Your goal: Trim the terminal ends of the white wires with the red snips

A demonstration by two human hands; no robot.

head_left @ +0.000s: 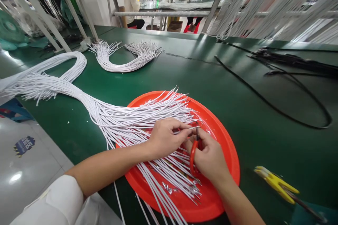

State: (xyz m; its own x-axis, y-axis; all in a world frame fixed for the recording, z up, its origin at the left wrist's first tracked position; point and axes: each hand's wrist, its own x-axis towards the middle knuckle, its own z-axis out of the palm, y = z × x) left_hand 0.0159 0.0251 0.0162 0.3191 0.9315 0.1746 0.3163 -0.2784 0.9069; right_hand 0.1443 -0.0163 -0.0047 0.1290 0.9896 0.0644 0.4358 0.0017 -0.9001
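My left hand (169,137) pinches the end of one white cable between thumb and fingertips, above a red round tray (227,147). Red-handled scissors (194,156) sit in my right hand (210,153), their dark blades up against the held cable end. A large bundle of white cables (105,112) comes in from the left and fans across the tray, its stripped ends toward the right. Small silvery scraps (169,188) lie on the tray floor. My fingers partly hide the blade tips.
Yellow-handled pliers (277,184) lie at the right of the green table (253,119). A curved white cable bundle (126,65) rests farther back. Black cables (295,63) are at the right rear. White cables hang from a rack (280,7). Two people sit beyond.
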